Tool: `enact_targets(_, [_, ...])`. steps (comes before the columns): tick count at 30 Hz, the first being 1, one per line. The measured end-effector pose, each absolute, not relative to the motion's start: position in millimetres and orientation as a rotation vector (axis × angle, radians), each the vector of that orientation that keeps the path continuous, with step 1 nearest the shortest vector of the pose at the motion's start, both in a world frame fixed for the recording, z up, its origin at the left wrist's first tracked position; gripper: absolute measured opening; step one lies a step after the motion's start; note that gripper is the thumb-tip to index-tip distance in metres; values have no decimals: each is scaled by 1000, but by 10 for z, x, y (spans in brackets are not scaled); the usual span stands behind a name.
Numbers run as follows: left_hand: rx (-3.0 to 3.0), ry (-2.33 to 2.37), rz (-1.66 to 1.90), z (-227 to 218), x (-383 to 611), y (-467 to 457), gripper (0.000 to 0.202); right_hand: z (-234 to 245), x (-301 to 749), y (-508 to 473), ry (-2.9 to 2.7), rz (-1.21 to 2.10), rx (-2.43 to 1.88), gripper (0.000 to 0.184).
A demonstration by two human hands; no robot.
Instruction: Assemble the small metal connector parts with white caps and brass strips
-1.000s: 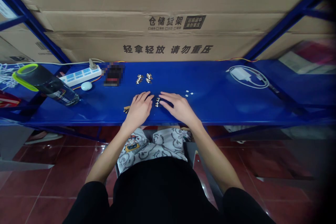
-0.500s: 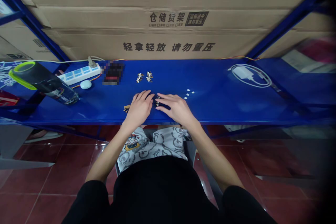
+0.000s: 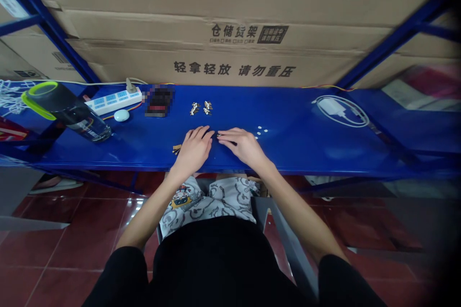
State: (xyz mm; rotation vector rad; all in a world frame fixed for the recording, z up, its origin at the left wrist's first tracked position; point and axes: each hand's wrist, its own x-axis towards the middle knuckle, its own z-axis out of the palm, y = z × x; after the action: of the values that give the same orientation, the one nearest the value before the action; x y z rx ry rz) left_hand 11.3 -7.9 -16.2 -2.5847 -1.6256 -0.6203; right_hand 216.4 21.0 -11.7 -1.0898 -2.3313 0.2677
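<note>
My left hand (image 3: 196, 146) lies palm down on the blue tabletop, its fingers stretched and slightly apart; whatever is under the palm is hidden. Close to its right, my right hand (image 3: 245, 145) has thumb and fingers drawn together in a pinch. A tiny pale part (image 3: 219, 135) shows at those fingertips, too small to name. Small brown and black pieces (image 3: 176, 148) stick out left of my left hand. Beyond the hands lie two clusters of small white, brown and black parts, the left cluster (image 3: 195, 108) and the right cluster (image 3: 207, 108). Several little white discs (image 3: 260, 133) are beside my right hand.
A dark bottle with a lime-green loop (image 3: 72, 110) leans at the left. Behind it are a white power strip (image 3: 114, 101), a white rounded object (image 3: 121, 115) and a pixelated dark item (image 3: 159, 101). A charger with coiled cable (image 3: 333, 108) lies right. Cardboard (image 3: 230, 53) backs the table.
My right hand's fingers have closed together from a wider spread, and the small parts between them are now mostly out of sight. My left hand stays nearly in place. The camera view shifted slightly.
</note>
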Motion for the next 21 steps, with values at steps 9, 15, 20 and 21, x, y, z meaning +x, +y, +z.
enact_targets(9, [-2600, -1644, -603, -98, 121, -104, 40, -51, 2196, 1064, -2380, 254, -1140, 19])
enact_targets(15, [-2576, -1648, -629, -136, 121, -98, 39, -60, 2113, 1707, -2348, 339, -1153, 17])
enact_targets(20, [-2580, -1641, -635, -141, 121, -98, 39, -99, 2096, 1898, -2320, 385, -1091, 15])
enact_targets(21, [-2582, -1640, -636, -138, 121, -98, 39, -106, 2096, 1905, -2310, 394, -1075, 15])
